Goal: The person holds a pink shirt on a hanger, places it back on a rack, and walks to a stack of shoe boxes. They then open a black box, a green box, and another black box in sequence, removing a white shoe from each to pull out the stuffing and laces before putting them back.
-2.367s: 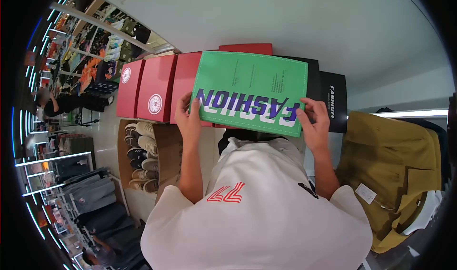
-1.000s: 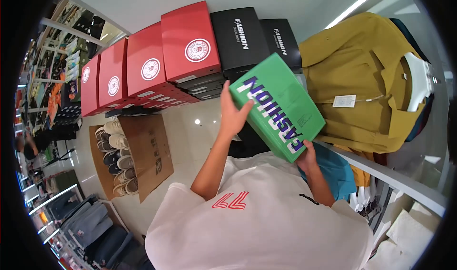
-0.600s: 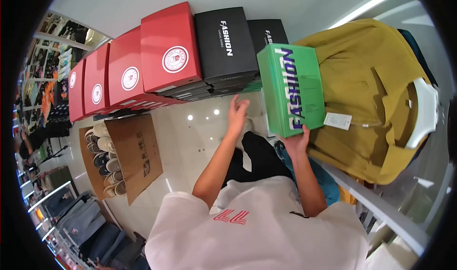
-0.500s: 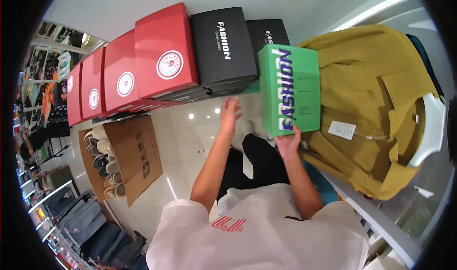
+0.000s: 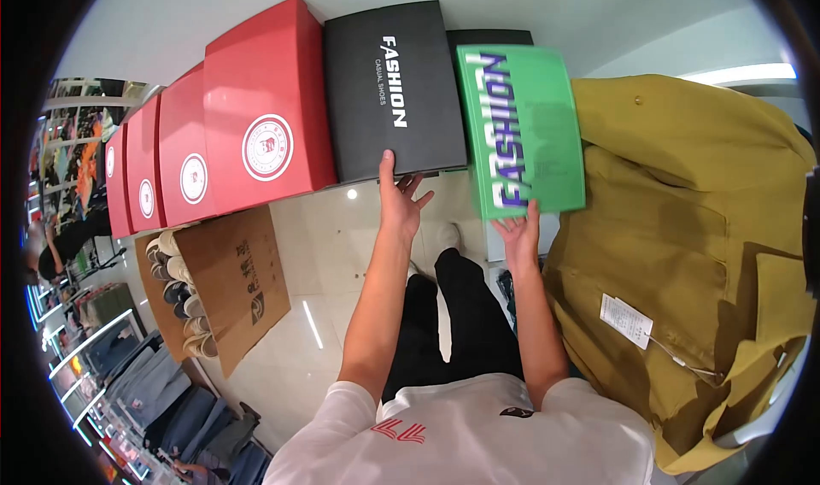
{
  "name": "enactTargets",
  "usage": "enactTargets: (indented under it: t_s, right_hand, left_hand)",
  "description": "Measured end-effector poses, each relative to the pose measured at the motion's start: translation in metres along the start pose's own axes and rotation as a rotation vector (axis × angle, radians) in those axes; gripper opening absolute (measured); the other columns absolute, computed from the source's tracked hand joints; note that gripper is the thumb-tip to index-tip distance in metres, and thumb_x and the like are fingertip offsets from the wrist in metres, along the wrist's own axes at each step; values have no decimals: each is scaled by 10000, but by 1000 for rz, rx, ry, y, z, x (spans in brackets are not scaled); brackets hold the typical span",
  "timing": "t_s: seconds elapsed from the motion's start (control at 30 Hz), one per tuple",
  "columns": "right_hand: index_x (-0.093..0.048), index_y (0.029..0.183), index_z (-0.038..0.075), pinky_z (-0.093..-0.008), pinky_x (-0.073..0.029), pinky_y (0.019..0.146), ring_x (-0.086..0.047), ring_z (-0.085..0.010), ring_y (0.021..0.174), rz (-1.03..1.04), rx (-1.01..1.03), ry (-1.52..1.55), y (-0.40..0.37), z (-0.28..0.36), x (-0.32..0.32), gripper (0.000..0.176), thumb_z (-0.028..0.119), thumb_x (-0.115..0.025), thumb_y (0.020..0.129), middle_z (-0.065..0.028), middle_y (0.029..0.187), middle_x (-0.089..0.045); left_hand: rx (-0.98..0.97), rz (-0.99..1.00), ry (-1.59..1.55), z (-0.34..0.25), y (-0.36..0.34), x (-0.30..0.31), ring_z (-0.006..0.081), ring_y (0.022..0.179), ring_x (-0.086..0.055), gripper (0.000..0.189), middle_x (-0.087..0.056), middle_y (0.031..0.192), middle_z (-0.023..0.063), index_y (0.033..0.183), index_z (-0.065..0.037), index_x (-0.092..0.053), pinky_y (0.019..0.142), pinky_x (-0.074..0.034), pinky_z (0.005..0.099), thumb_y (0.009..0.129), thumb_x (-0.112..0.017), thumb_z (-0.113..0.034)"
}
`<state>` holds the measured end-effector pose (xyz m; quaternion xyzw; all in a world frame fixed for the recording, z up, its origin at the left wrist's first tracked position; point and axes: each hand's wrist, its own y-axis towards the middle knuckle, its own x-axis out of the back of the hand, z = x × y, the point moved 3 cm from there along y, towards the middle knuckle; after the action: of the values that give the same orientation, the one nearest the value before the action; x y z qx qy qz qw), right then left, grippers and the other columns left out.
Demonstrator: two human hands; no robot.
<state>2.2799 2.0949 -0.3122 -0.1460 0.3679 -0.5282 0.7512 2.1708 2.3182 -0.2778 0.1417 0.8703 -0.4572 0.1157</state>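
Note:
A green shoebox (image 5: 547, 135) with FASHION lettering sits at the right end of the row of boxes. My right hand (image 5: 519, 233) holds its near edge, thumb on top and fingers at the underside. Left of it is a black FASHION shoebox (image 5: 359, 100); my left hand (image 5: 400, 196) touches its near edge, fingers apart and thumb against the front. Another black box (image 5: 491, 37) shows partly behind the green one. Red shoeboxes (image 5: 265, 83) with round white logos continue to the left.
A mustard jacket (image 5: 649, 203) with a white tag (image 5: 626, 320) hangs at the right. On the floor at left stands a cardboard carton (image 5: 248, 271) with shoes in it. Folded jeans (image 5: 162, 399) and clothing racks lie farther left, with a person (image 5: 64, 247) near them.
My left hand has moved up to the black box's near edge. The green box, with my right hand at it, is now closer to the row. The view has shifted, and the jacket appears larger.

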Motion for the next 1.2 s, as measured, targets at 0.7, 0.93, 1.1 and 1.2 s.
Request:
enactTargets:
  t_s: [0.7,0.93,1.1,1.2]
  right_hand:
    - [-121,1628,103,-529,-383,1109,-384,-334,1416,208,-122,-240,4,-32,-83,1046,387,-750,842,-196,1568,-323]
    - [61,1642,157,-454,-423,1099,-370,-334,1438,460,-249,-337,-116,-87,-7,1246,139,-799,740,-201,1604,-256]
    - [-113,1644,191,-527,-233,1213,-293,-355,1498,286,-497,-13,-117,-87,27,844,604,-446,988,-120,1648,-290]
    - [-292,1595,109,-534,-322,1180,-441,-341,1415,561,-542,251,-103,-28,0,856,722,-328,998,-156,1580,-413]
  left_hand:
    - [-33,-24,-115,59,-35,46,296,1436,-346,803,-362,1544,103,1511,-106,-366,1137,-332,593,890,-719,-471]
    - [-7,186,-372,124,-116,169,292,1303,-545,661,-617,1362,89,1377,-39,-549,1162,-352,473,818,-744,-332]
    - [-32,-38,-259,103,-218,262,295,1301,-552,685,-612,1365,116,1386,-6,-533,1146,-388,454,765,-733,-214]
    - [-25,-32,-79,68,-289,275,299,1332,-519,829,-568,1395,129,1453,23,-437,1156,-371,407,702,-731,-170]
